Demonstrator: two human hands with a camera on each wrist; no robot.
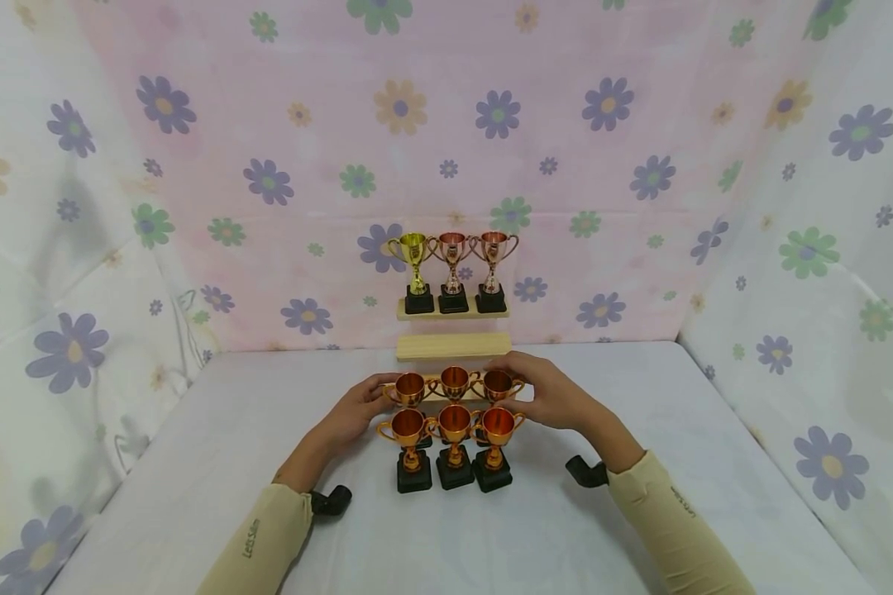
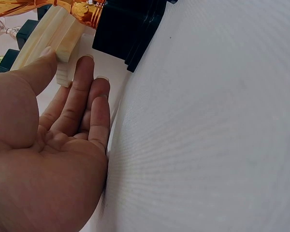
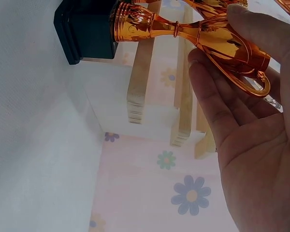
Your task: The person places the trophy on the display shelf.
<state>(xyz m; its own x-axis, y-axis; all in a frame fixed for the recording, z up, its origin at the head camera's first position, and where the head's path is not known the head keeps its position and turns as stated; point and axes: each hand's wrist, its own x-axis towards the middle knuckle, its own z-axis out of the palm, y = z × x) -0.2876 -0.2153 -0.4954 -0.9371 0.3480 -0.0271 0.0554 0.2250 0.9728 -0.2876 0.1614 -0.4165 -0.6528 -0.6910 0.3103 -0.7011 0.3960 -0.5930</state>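
My right hand [image 1: 546, 395] grips the cup of the rear right bronze-coloured trophy [image 1: 497, 387], thumb in front and fingers behind. In the right wrist view this trophy [image 3: 232, 43] has a black base at the table surface. At the left, my left hand [image 1: 357, 411] lies beside the rear left bronze-coloured trophy [image 1: 409, 389]. The left wrist view has its thumb at the end of a wooden shelf board [image 2: 70, 43], the other fingers extended and the palm edge on the table. A third rear trophy [image 1: 454, 383] stands between the hands.
Three bronze-coloured trophies, including one in the middle [image 1: 455, 424], form a front row on the white table [image 1: 268, 372]. Behind rise stepped wooden boards [image 1: 454, 345]. The top board carries a gold trophy [image 1: 414, 256] and two pinkish ones. Flowered cloth [image 1: 446, 99] surrounds the table.
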